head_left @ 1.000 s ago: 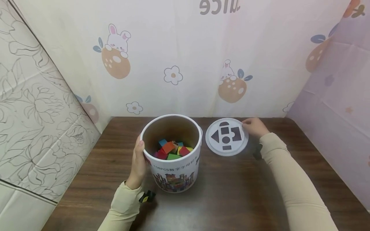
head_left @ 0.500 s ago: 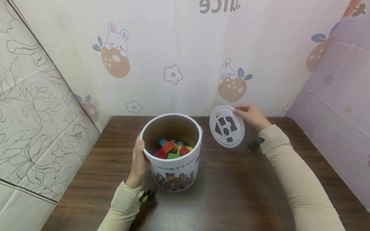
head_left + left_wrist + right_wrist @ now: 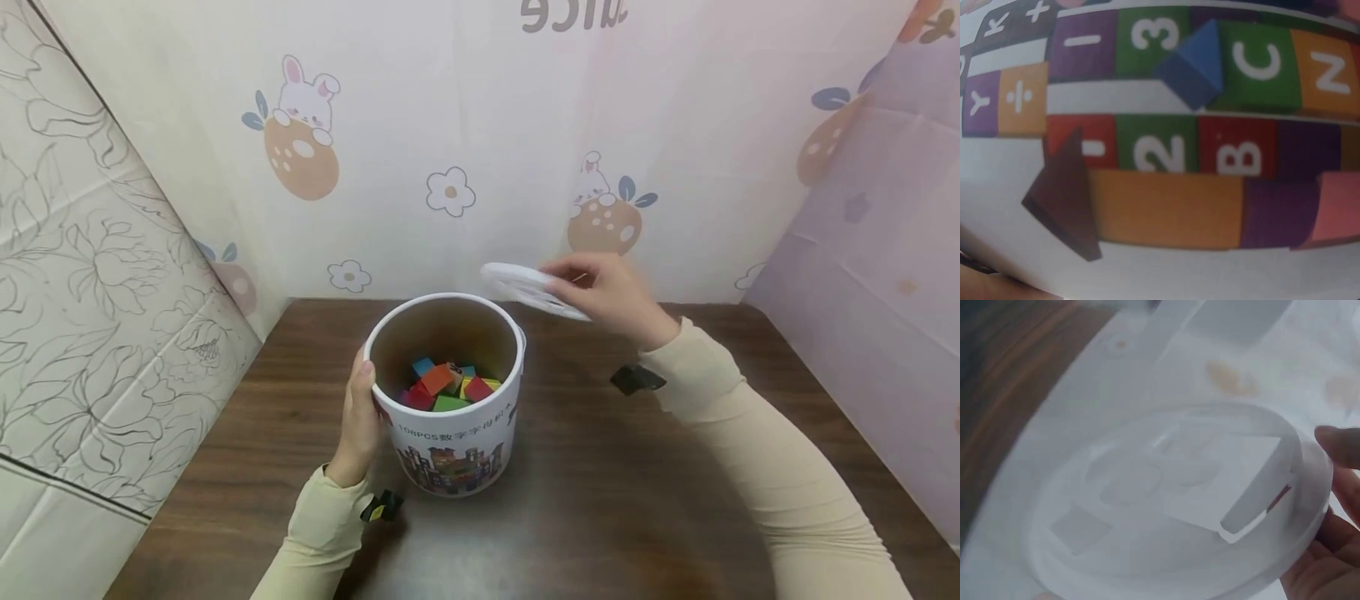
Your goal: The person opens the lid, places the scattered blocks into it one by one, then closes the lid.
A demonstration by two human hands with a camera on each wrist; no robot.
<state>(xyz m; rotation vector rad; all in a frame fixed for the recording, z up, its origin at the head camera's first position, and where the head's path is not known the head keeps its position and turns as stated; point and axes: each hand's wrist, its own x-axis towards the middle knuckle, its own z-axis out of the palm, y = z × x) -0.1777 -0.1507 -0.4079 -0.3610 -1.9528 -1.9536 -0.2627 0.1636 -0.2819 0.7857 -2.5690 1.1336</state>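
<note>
A white bucket [image 3: 453,442] with printed block pictures stands upright, its top uncovered. Coloured building blocks [image 3: 442,387] lie inside. My left hand [image 3: 358,421] holds the bucket's left side, thumb tip by the rim; its other fingers are mostly hidden. The left wrist view is filled by the printed bucket wall [image 3: 1166,209]. Up in the air, right of the bucket's rim, my right hand [image 3: 611,296] pinches the edge of a white round lid [image 3: 517,283], tilted and seen nearly edge-on. The right wrist view shows cut-out shapes in the lid [image 3: 1147,550], with thumb and fingers at its edge.
A dark wooden table [image 3: 585,500] bears the bucket. Behind it hangs a pale curtain [image 3: 390,125] with rabbit and fruit prints, and further patterned sheets [image 3: 97,250] close off the sides. Both wrists carry small black devices [image 3: 637,379].
The lid has been lifted off the table by my right hand, moved left toward the bucket and turned from facing the camera to nearly edge-on. My left hand and the bucket stay put.
</note>
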